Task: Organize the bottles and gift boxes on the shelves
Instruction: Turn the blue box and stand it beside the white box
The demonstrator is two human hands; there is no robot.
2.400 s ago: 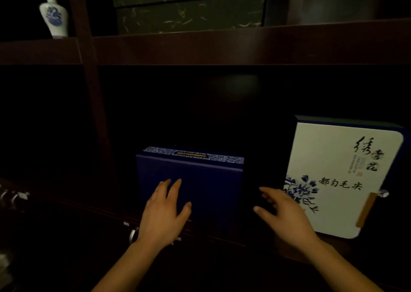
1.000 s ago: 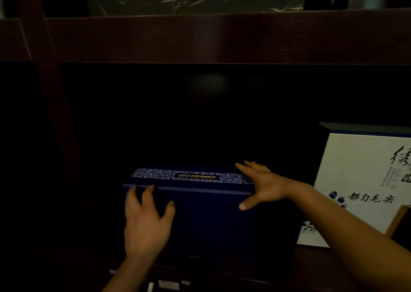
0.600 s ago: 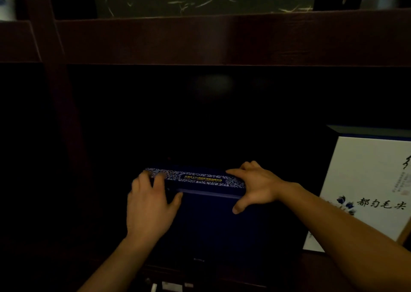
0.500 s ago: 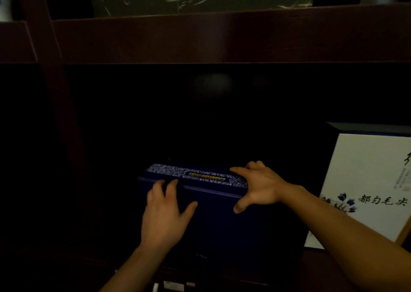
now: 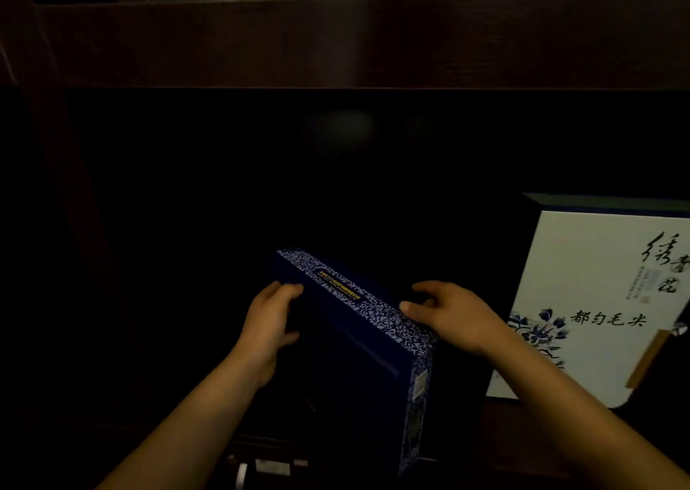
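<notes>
Left hand (image 5: 270,325): fingers curled over the top edge of the blue box (image 5: 358,377), thumb on its front face, holding. Blue box: upright in the dark bay under the shelf board (image 5: 336,41), skewed, 1 corner toward the camera, not square to the front; whether its base is set down cannot be told. Right hand (image 5: 455,316): thumb on the patterned top strip, fingers hooked over the far side, holding. White box (image 5: 597,303): upright near the right hand, face outward, apparently placed. Assessment: 1 box set, 1 in hand and unaligned; no bottles visible, so remaining work cannot be counted.
</notes>
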